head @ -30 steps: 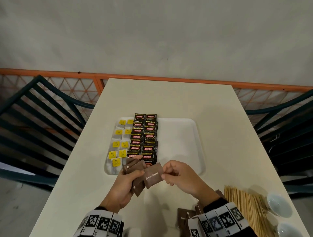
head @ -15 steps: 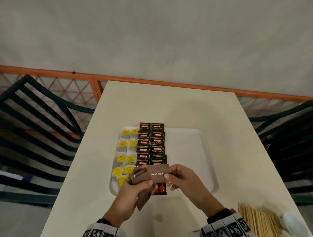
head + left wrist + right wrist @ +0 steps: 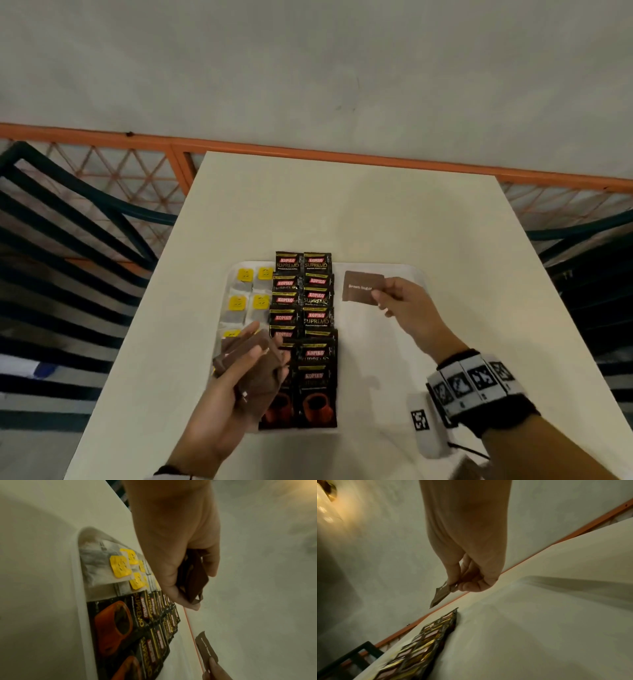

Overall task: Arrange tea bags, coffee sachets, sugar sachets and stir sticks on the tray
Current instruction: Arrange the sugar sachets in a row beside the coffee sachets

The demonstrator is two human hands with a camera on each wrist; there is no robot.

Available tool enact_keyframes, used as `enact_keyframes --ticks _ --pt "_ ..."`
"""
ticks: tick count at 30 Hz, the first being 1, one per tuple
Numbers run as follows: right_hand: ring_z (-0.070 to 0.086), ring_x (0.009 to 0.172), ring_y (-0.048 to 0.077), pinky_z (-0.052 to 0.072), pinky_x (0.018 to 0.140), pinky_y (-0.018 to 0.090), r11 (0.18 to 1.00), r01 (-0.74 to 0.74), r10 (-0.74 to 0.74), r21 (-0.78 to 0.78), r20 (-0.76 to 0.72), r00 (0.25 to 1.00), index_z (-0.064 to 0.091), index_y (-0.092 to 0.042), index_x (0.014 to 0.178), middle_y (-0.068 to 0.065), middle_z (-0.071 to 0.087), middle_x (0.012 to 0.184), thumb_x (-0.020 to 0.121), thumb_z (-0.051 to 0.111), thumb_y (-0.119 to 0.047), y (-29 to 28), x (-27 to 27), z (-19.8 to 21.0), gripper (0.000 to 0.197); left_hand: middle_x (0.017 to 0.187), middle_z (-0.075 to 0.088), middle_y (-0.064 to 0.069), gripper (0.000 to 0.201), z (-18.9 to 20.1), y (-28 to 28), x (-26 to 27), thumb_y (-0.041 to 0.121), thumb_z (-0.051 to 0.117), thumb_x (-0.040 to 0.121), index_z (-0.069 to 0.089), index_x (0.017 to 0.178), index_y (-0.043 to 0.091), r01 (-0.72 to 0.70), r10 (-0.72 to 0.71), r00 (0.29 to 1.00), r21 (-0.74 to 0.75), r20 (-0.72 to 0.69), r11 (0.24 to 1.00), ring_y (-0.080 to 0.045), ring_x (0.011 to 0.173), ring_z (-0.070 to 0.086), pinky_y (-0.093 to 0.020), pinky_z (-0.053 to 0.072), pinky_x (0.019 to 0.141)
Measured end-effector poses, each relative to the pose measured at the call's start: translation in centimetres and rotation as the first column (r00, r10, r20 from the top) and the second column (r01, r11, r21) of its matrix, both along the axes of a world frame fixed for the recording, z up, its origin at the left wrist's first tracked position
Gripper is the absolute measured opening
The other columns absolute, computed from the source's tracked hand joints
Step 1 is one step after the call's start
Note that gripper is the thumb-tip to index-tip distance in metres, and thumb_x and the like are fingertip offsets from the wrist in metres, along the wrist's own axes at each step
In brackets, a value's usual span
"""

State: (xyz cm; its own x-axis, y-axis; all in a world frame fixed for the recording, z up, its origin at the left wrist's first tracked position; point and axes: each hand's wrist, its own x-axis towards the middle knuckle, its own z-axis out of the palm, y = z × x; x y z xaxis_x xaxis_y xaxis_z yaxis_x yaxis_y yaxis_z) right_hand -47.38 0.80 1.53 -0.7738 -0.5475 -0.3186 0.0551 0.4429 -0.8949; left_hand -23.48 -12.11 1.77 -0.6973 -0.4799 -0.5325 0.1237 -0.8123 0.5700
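Observation:
A white tray (image 3: 394, 342) lies mid-table. Tea bags (image 3: 245, 275) with yellow tags fill its left column. Two columns of black coffee sachets (image 3: 317, 320) run beside them. My right hand (image 3: 397, 299) pinches one brown sugar sachet (image 3: 359, 287) by its right edge, held over the tray's far bare part, just right of the coffee sachets. My left hand (image 3: 246, 373) grips a stack of brown sugar sachets (image 3: 253, 356) above the tray's near left. The left wrist view shows that stack (image 3: 193, 577) between thumb and fingers; the right wrist view shows the single sachet (image 3: 441, 595) pinched.
The cream table (image 3: 342, 212) ends at an orange rail (image 3: 308, 150) by a grey wall. Dark slatted chairs (image 3: 68, 240) flank both sides. A white tagged device (image 3: 424, 425) lies near my right wrist. The tray's right half is bare.
My right hand drew one brown sugar sachet off the stack and carried it right and away, over the tray's far right part. The left hand stayed low with the stack.

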Motion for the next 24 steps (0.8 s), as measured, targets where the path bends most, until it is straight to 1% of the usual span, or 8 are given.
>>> enact_keyframes --ticks 4,9,11,13,17,20,22,24 --pt "0.049 0.062 0.01 0.04 0.046 0.007 0.999 0.02 -0.02 0.048 -0.004 1.0 0.06 -0.008 0.092 0.002 0.059 0.075 0.087 0.059 -0.005 -2.4 -3.4 -1.8 0.006 0.109 0.069 -0.016 0.049 -0.4 -0.9 0.0 0.016 0.061 0.07 0.061 0.119 0.021 -0.015 0.018 0.999 -0.06 0.044 0.998 -0.03 0.087 0.07 -0.039 0.057 0.074" --pt "0.051 0.062 0.009 0.042 0.059 0.019 0.99 -0.009 0.021 0.143 -0.078 0.997 0.064 -0.005 0.095 -0.002 0.058 0.069 0.085 0.063 -0.01 -4.9 -5.2 -3.7 0.012 0.114 0.066 -0.019 0.067 -1.1 -1.6 -0.3 0.019 0.07 0.055 0.06 0.122 0.019 -0.04 0.04 0.999 -0.04 0.004 0.998 -0.033 0.093 0.068 -0.035 0.058 0.07" --pt "0.052 0.06 0.008 0.042 0.058 0.018 0.986 0.006 0.012 0.164 -0.107 0.994 0.062 -0.011 0.086 0.0 0.059 0.07 0.084 0.064 -0.011 -5.6 -5.3 -4.1 0.002 0.114 0.065 -0.022 0.071 -1.2 -1.7 -0.4 0.018 0.071 0.052 0.06 0.122 0.016 -0.05 0.049 0.998 -0.035 -0.025 0.998 -0.034 0.092 0.068 -0.035 0.058 0.07" --pt "0.054 0.058 0.01 0.045 0.054 0.017 0.985 0.016 0.008 0.17 -0.141 0.99 0.055 -0.019 0.073 0.007 0.063 0.075 0.084 0.064 -0.01 -6.0 -5.4 -4.3 0.017 0.112 0.064 -0.024 0.07 -1.3 -1.7 -0.6 0.015 0.065 0.054 0.057 0.124 0.012 -0.058 0.056 0.997 -0.027 -0.053 0.998 -0.036 0.092 0.067 -0.037 0.058 0.071" --pt "0.056 0.054 0.013 0.047 0.046 0.011 0.983 0.033 -0.006 0.179 -0.15 0.989 0.053 -0.016 0.074 0.012 0.065 0.08 0.084 0.064 -0.01 -6.4 -5.4 -4.3 0.016 0.1 0.068 -0.026 0.061 -1.5 -1.6 -0.8 0.01 0.057 0.061 0.056 0.121 0.005 -0.037 0.035 0.998 -0.051 -0.049 0.998 -0.035 0.087 0.069 -0.041 0.057 0.076" --pt "0.063 0.071 0.025 0.054 0.065 0.029 0.97 0.052 0.0 0.235 -0.216 0.976 0.053 -0.014 0.077 0.014 0.068 0.084 0.082 0.066 -0.015 -6.7 -5.5 -4.5 0.014 0.103 0.068 -0.025 0.06 -1.7 -1.6 -0.9 0.012 0.059 0.062 0.058 0.122 0.012 -0.012 0.013 1.0 -0.08 0.006 0.997 -0.034 0.085 0.069 -0.042 0.053 0.081" --pt "0.063 0.078 0.026 0.049 0.066 0.029 0.965 0.066 0.0 0.254 -0.251 0.968 0.049 -0.018 0.07 0.014 0.069 0.087 0.08 0.066 -0.017 -6.7 -5.6 -4.7 0.021 0.104 0.069 -0.021 0.064 -1.8 -1.7 -1.0 0.014 0.064 0.058 0.06 0.121 0.014 -0.013 0.015 1.0 -0.076 0.018 0.997 -0.032 0.085 0.07 -0.041 0.053 0.081" --pt "0.061 0.077 0.025 0.046 0.063 0.025 0.967 0.078 -0.016 0.243 -0.245 0.969 0.046 -0.02 0.069 0.014 0.069 0.089 0.08 0.066 -0.017 -6.8 -5.6 -4.9 0.023 0.105 0.069 -0.018 0.064 -1.9 -1.7 -1.1 0.015 0.068 0.057 0.061 0.12 0.017 -0.004 0.007 0.999 -0.084 0.031 0.996 -0.031 0.084 0.07 -0.037 0.055 0.078"
